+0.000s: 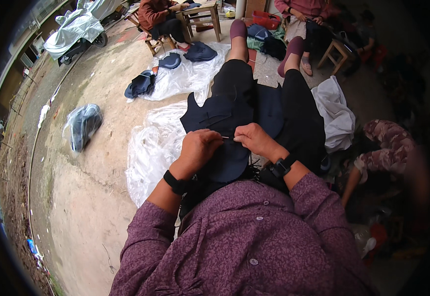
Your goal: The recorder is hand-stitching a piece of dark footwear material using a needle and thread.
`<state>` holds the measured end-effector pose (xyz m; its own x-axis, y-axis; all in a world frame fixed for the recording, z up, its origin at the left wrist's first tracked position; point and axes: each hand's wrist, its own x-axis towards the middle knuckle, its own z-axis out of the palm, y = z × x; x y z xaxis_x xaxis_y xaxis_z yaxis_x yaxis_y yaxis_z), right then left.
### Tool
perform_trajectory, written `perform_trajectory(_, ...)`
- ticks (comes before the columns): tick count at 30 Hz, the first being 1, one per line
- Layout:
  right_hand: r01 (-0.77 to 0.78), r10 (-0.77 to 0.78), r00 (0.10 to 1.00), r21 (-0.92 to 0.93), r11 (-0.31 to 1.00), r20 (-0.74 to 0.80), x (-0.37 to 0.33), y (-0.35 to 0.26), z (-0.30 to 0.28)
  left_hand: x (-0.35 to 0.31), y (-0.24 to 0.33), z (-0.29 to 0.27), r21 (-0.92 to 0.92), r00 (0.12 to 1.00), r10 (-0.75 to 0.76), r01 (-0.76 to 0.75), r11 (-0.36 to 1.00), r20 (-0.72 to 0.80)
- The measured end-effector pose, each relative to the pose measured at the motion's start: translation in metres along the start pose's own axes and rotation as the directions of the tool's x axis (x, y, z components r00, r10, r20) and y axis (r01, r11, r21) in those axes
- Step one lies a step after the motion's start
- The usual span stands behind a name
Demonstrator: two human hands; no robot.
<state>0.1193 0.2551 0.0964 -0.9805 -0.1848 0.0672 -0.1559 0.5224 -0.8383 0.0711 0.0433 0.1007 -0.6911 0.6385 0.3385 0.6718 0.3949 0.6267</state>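
Note:
Dark navy cloth pieces lie across my lap and thighs, with cut, pointed edges on the left side. Over them my left hand is closed in a pinch, and a thin pale piece sticks out from its fingertips. Close on the right, my right hand is pinched too, its fingertips a small gap from the left ones. What it grips is too small to make out. Another navy piece rests between my legs, and navy cloth hangs below my hands.
Clear plastic sheeting spreads at my left, with a navy bundle on more plastic beyond. A plastic-wrapped bundle sits farther left. White cloth lies by my right leg. Seated people surround a wooden table and stool.

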Motion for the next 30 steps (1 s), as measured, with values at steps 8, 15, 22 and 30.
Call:
perform_trajectory(8,0.113,-0.114,0.993,-0.046,0.993,-0.027,-0.002,-0.001,0.002,0.002,-0.008,0.013,-0.098,0.993,0.003,-0.015,0.995,-0.122)
perform_trajectory(15,0.187,-0.229,0.928,-0.167,0.968,-0.295,0.000,0.010,0.010,0.013,-0.009,0.016,-0.049,0.996,0.085,-0.086,0.995,-0.028)
perform_trajectory(22,-0.232,0.579,0.815,0.931,0.283,0.027,-0.020,0.011,0.006,0.013,-0.001,0.008,-0.051,0.997,0.069,-0.068,0.996,0.025)
perform_trajectory(30,-0.056,0.576,0.793,0.917,0.396,-0.200,-0.017,0.011,0.032,-0.001,-0.035,-0.001,-0.264,1.000,0.001,0.006,0.965,0.027)
